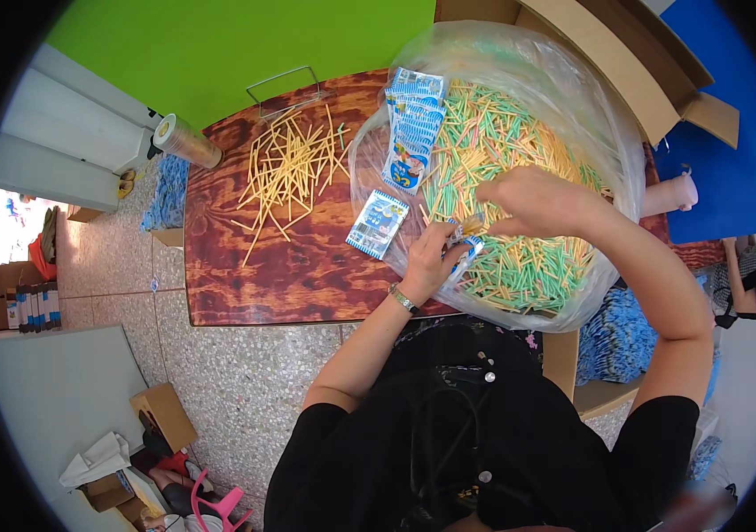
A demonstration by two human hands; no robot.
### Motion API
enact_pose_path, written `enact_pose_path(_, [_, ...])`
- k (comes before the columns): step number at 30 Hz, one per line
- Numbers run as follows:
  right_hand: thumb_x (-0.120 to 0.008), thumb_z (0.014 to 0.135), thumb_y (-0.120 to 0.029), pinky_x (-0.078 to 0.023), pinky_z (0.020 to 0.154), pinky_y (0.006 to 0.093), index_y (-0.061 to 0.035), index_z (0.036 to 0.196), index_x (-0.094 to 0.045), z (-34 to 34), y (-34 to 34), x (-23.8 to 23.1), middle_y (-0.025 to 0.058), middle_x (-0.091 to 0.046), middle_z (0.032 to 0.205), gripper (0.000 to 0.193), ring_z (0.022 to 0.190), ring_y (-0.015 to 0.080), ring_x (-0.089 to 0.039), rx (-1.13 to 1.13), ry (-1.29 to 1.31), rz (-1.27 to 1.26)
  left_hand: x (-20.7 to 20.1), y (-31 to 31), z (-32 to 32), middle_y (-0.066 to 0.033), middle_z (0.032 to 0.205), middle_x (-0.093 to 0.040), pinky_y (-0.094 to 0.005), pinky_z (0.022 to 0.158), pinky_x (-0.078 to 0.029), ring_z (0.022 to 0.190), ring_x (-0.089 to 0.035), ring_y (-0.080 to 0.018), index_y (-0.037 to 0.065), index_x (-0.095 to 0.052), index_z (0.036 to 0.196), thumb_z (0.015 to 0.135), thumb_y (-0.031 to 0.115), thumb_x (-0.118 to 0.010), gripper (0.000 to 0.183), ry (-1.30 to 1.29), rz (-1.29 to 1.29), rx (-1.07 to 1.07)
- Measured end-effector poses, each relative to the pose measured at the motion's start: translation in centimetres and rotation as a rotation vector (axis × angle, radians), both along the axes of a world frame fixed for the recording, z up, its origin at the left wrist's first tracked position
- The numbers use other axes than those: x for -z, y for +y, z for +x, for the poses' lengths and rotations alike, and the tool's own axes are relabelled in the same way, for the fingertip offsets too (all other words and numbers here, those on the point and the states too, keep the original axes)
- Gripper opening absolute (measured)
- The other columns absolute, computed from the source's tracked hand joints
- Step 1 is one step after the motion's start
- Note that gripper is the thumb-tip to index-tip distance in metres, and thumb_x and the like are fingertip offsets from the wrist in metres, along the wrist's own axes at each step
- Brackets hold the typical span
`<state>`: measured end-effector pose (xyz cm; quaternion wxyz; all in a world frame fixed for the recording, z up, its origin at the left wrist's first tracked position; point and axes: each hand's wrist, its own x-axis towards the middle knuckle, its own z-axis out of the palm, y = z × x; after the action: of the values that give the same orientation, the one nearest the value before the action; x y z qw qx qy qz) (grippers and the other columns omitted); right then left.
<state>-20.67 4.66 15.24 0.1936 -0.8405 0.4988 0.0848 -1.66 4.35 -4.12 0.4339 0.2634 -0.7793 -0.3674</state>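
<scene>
My left hand [429, 262] is closed on a small blue and white packet [468, 246] at the near left edge of a heap of thin sticks. The thin sticks [528, 275], green, yellow and pinkish, lie in a large clear plastic bag [619, 168] spread on the table. Over the heap, just right of the packet, my right hand [542, 204] has its fingers curled; whatever is in them is hidden. A row of overlapping blue and white packets [413, 133] lies on the bag's left side. Nearer to my left hand is a single flat packet [378, 223].
Loose yellow sticks [293, 168] lie scattered on the reddish wooden table [245, 288], by a wire stand [287, 89]. A roll of clear tape [187, 142] sits at its left edge. An open cardboard box [613, 62] stands behind the bag; more blue packets [617, 341] fill a box below right.
</scene>
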Motion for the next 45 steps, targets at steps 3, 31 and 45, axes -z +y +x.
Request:
enact_pose_path(3, [-0.074,0.075,-0.022,-0.051,0.073,0.0426,-0.0051,0.097,-0.06,-0.9,0.8,0.7,0.0151,-0.062,0.081,0.031,0.086,0.0337,-0.063,0.228,0.196,-0.131,0.0,-0.2,0.1,-0.0115,0.09,-0.06,-0.031,0.057,-0.051,0.073,-0.062,-0.0234,0.0,-0.058,0.103,0.074,0.007,-0.079,0.037,0.022,-0.014,0.012])
enact_pose_path(31, [-0.074,0.074,-0.037,-0.053,0.074,0.0409,-0.0081,0.094,-0.066,2.3,1.7,13.3,0.0119,-0.065,0.089,0.036,0.094,0.0296,-0.063,0.344,0.033,-0.183,1.7,-0.3,1.0,-0.0144,0.096,-0.051,-0.0379,0.076,-0.046,0.088,-0.052,-0.0308,0.0,-0.053,0.106,0.064,0.021,-0.086,0.058,-0.279,-0.072,-0.164])
enact_pose_path(45, [-0.064,0.077,-0.016,-0.049,0.066,0.0354,-0.0109,0.088,-0.067,0.9,4.3,10.4,0.0049,-0.062,0.08,0.012,0.081,0.0245,-0.061,0.289,-0.233,-0.687,0.1,-0.9,1.0,-0.0096,0.082,-0.06,-0.0351,0.074,-0.046,0.082,-0.057,-0.0273,0.002,-0.065,0.093,0.078,0.013,-0.074,0.021,-0.16,-0.137,-0.098])
